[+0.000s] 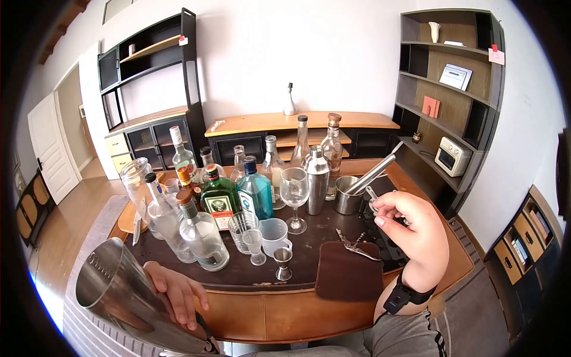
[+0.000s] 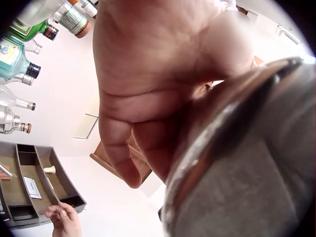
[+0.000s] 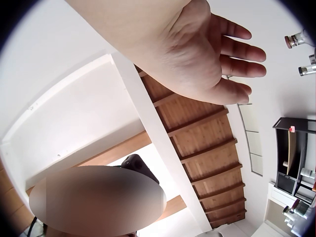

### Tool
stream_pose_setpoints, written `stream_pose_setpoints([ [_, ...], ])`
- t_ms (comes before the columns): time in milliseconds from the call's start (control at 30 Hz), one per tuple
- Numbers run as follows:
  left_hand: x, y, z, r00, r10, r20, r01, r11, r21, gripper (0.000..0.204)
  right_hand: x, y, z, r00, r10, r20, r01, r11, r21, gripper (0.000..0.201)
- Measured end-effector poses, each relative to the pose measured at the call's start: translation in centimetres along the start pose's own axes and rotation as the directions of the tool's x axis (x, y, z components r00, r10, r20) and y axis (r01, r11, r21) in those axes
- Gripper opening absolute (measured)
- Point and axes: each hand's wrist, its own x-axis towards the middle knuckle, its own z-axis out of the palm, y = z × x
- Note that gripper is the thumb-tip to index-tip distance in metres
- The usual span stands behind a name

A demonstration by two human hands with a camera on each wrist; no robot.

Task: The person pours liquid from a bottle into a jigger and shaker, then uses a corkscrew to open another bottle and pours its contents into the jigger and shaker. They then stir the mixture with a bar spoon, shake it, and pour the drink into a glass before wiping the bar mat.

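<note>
Bottles [image 1: 202, 238] crowd the counter [image 1: 238, 281], so a careless swing of the tin [image 1: 137, 303] could topple one; a slack grip could drop it. The left hand [image 1: 177, 293] holds the tin, tilted, near the counter's edge; the right hand [image 1: 405, 215], fingers relaxed and seemingly empty, hangs well apart.

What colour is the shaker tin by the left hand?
Silver-grey; the shaker tin shows best in the head view.
</note>
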Motion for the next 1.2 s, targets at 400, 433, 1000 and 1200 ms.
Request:
stream_pose_setpoints([
  [400,0.6,-4.7,3.8,0.593,0.075,-0.801,0.136,0.972,0.192,0.108,-0.2,0.2,-1.1,0.992,0.094,-0.081,-0.092,0.996,0.018,0.02],
  [433,-0.6,-5.2,3.7,0.489,0.146,-0.86,0.138,0.961,0.242,0.106,-0.3,0.2,-1.3,0.991,0.097,-0.091,-0.097,0.995,0.008,0.019],
  [1000,1.4,-6.8,-0.3,0.345,0.474,-0.81,0.495,0.641,0.586,0.103,-6.4,-0.2,-7.3,0.425,-0.323,-0.846,0.511,0.856,-0.07,0.018],
  [1200,3.5,-7.9,1.4,0.469,0.214,-0.857,0.435,0.788,0.435,0.097,-6.8,-2.3,-6.2,0.536,-0.369,-0.76,0.529,0.848,-0.038,0.014],
])
